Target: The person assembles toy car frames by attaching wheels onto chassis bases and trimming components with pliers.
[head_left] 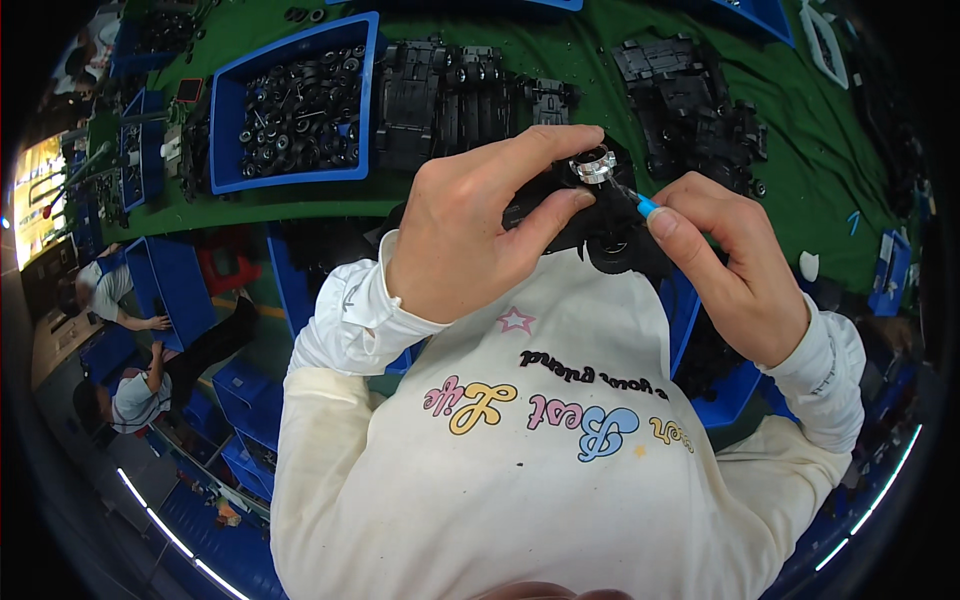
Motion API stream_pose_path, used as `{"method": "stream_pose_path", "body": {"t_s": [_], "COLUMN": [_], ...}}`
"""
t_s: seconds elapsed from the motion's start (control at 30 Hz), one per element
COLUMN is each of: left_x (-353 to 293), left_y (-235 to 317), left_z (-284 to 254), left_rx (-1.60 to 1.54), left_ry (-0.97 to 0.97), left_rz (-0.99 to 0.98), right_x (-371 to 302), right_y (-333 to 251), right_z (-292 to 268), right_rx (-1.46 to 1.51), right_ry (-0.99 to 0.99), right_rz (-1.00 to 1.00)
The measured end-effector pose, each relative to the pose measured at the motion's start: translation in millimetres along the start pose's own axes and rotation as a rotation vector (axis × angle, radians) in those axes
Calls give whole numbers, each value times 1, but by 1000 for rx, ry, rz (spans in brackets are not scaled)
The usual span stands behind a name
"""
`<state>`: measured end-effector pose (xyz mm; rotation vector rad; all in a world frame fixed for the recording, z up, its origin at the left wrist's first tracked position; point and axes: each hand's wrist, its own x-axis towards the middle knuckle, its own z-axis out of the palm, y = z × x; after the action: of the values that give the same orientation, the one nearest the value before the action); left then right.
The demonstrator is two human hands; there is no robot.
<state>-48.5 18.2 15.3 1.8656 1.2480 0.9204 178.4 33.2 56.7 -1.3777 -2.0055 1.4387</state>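
Observation:
My left hand point(480, 205) curves around a dark toy vehicle chassis point(612, 215), its thumb and forefinger at a shiny silver ring-shaped part point(593, 167). A black wheel point(608, 256) shows at the chassis's lower end. In my right hand point(725, 250) is a slim tool with a light blue handle point(646, 206), pinched between thumb and fingers. The tool's dark tip points at the chassis just beside the silver part. I cannot make out the tip's exact kind. Both hands are raised in front of my chest, at the near edge of the table.
A blue bin point(368, 100) of small black wheels stands on the green table cover point(590, 60) at left. Black chassis parts point(410, 95) lie beside it, with another pile point(690, 95) to the right. Blue crates point(175, 285) and other people point(140, 395) are at far left.

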Motion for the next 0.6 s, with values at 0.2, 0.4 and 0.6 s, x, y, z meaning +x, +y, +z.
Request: {"method": "stream_pose_path", "body": {"t_s": [0.2,0.4,0.6], "left_x": [-4,-9,-17], "left_y": [4,5,-7], "left_z": [10,20,33], "left_rx": [30,113,187], "left_ry": [34,69,177], "left_rz": [9,33,191], "right_x": [-9,-11,-13], "right_y": [0,9,14], "right_z": [3,12,19], "right_rx": [-10,-1,-102], "right_ry": [15,91,129], "right_rz": [28,-31,-92]}}
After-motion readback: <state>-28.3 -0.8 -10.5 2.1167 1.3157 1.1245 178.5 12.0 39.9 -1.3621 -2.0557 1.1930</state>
